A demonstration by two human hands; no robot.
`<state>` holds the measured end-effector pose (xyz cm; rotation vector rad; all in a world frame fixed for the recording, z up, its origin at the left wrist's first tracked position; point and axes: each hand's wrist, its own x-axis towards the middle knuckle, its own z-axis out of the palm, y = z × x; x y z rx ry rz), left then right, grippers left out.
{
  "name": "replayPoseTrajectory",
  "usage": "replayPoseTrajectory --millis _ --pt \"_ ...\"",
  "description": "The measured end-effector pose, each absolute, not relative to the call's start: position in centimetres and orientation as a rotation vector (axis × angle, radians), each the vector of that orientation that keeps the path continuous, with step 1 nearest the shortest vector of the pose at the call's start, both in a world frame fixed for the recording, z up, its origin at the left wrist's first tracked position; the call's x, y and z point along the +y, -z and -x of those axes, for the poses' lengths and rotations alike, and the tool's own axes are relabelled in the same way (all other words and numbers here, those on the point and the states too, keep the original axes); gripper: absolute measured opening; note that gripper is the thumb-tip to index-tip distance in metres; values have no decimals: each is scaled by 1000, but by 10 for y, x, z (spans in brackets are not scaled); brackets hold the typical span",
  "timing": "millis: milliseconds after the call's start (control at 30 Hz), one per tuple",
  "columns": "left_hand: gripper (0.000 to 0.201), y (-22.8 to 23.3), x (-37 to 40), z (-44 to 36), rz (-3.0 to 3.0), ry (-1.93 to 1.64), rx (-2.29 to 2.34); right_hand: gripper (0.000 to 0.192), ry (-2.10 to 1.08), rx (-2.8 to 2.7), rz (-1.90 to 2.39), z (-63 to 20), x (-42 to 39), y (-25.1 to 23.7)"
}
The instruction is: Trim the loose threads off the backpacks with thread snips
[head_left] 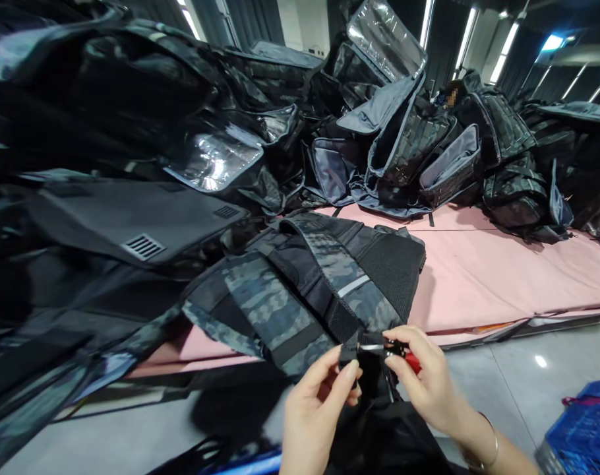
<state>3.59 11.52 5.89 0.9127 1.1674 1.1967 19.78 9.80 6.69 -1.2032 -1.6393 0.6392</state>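
Note:
A camouflage backpack (pixel 280 303) lies with its straps up at the edge of a pink-covered surface. In front of its lower end, my left hand (pixel 324 389) pinches a piece of black strap (pixel 350 349) between thumb and fingers. Close beside it, my right hand (pixel 421 369) is closed around a small tool with a red part (pixel 413 362). Its kind is not clear. A thin silvery piece shows between the two hands, by the strap. The backpack's shoulder strap (pixel 334 264) bears a light reflective band.
Many camouflage and black bags are piled behind, some gaping with silver lining (pixel 215 161). A dark flat bag panel (pixel 136 211) lies at left. The pink cover (pixel 478 277) extends right. A blue crate (pixel 584 422) stands on the floor. Part of a person (pixel 452 94) shows behind the bags.

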Motion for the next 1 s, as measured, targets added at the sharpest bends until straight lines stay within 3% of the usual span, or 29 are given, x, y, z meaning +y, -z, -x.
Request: replayPoseTrajectory --millis 300,567,733,1000 --pt "33 -54 112 -39 -985 -1242 1195 28 -331 -1872 1125 -197 107 -69" --pt "31 -60 108 -43 -961 -1254 1241 19 -422 -1762 1068 -199 112 -66" --pt "28 -62 109 -44 -965 -1280 1221 25 -502 -1807 1073 -199 109 -69" --pt "30 -52 111 -42 -1206 -1255 1241 21 -367 -1884 1093 -196 111 -71"
